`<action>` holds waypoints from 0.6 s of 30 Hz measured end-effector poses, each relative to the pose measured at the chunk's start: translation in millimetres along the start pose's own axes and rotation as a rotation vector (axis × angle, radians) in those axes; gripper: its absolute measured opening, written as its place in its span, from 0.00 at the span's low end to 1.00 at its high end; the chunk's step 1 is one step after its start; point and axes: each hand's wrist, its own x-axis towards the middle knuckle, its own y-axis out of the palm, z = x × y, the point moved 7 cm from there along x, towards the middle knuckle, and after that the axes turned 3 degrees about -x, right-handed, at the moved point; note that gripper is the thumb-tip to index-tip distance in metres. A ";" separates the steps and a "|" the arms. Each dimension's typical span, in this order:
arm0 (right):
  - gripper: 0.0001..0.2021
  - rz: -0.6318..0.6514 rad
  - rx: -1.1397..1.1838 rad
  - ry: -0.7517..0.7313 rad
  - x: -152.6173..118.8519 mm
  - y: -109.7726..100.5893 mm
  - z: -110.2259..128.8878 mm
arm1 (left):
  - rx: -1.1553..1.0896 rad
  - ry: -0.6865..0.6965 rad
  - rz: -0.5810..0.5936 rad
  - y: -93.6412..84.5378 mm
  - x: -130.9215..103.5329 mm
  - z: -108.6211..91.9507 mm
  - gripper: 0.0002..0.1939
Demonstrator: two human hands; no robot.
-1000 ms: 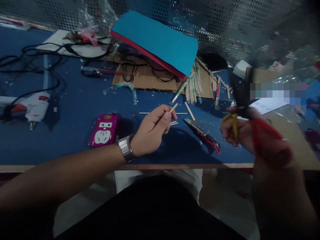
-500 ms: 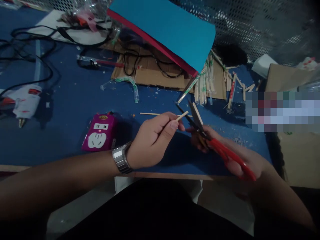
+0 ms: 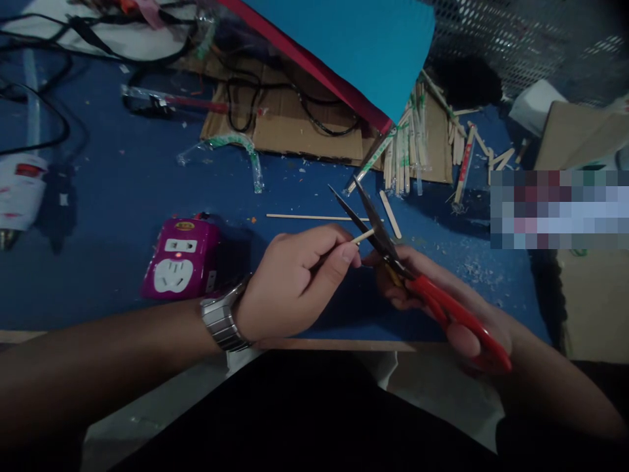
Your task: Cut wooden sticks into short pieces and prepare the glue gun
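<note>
Between thumb and fingers, my left hand pinches a thin wooden stick, whose far end lies between the parted blades of the scissors. My right hand is wrapped round the red handles, and the blades point up and left. Something yellowish shows near the right fingers, partly hidden. Beyond the hands a long thin stick lies on the blue table, with a short flat stick to the right of the blades.
A purple power socket stands left of my left wrist, and a white glue gun is at the far left. Behind are cardboard, blue sheets, black cables and wrapped sticks. A cardboard box is at the right.
The stick's end has come between the scissor blades, which have moved slightly left. The view has shifted, so the table items appear displaced, mostly leftward on the left side.
</note>
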 end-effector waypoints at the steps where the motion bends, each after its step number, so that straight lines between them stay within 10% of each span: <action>1: 0.47 -0.003 0.000 -0.012 1.3 0.4 1.4 | 0.004 0.000 0.000 0.1 0.1 0.1 0.15; 18: 0.32 0.070 0.055 0.029 4.9 5.1 -0.6 | 0.014 -0.025 0.056 4.4 2.6 4.1 0.16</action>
